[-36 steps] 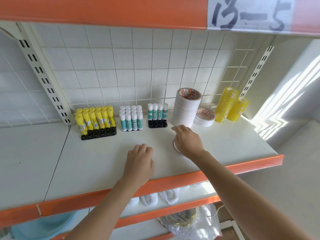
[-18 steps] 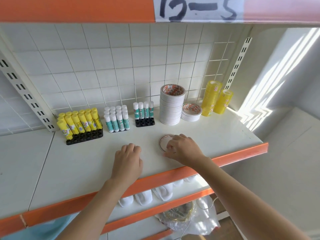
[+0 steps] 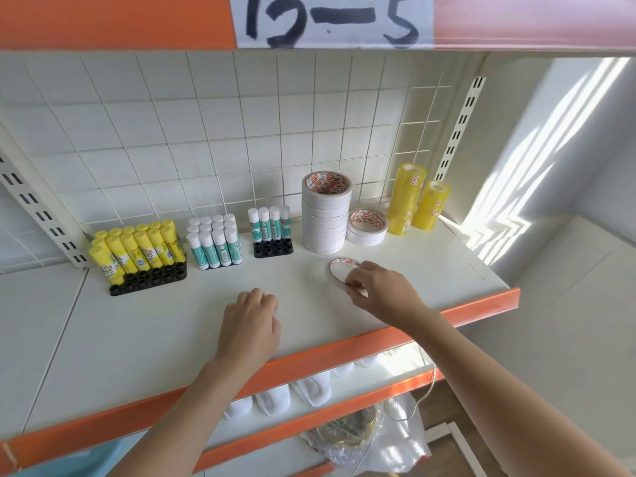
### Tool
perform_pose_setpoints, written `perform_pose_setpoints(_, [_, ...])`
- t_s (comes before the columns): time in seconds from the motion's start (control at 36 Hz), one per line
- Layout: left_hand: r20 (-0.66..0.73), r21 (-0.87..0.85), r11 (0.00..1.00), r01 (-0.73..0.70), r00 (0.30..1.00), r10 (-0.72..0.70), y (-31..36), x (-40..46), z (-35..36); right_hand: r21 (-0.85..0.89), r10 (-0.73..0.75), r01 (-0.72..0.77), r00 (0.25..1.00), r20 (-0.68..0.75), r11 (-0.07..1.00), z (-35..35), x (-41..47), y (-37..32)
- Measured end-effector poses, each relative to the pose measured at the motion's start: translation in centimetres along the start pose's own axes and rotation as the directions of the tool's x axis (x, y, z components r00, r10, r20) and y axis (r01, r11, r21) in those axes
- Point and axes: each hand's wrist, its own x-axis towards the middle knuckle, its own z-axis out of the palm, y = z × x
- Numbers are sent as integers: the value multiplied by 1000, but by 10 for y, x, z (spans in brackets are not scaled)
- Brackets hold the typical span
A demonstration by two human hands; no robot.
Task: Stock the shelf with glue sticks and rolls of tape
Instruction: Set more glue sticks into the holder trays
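White shelf (image 3: 137, 339) with an orange front edge is filling the head view, and the right hand (image 3: 382, 294) is pinching a thin roll of tape (image 3: 339, 270) that is lying flat toward the shelf's middle, fingers curled onto its near rim. The left hand (image 3: 249, 325) is resting knuckles-up near the front edge, fingers loosely curled, holding nothing. Along the back edge, yellow glue sticks (image 3: 137, 251) are standing in a black tray toward the left, white-capped teal glue sticks (image 3: 215, 244) just beside them, then four more (image 3: 270, 223) in a smaller tray. A tall stack of white tape (image 3: 326, 215) is rising behind the roll, a short stack (image 3: 366, 227) touching it, and yellow tape rolls (image 3: 418, 201) are sitting toward the back right corner.
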Motion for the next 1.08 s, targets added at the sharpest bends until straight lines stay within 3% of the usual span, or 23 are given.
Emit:
perform_pose_setpoints(0.28, [-99,-193,975,-109,991,91,48,22,17,22,54,-50,965,-256,999,-32,16,41])
perform_pose_setpoints(0.75, [-51,-135,988,-72,997,66,79,41,30,-167,33,-60,987,-159,984,-13,82,85])
perform_pose_setpoints(1.08, [-64,-146,987,-72,996,63,83,42,28,-174,27,-45,994,-102,984,-4,88,91])
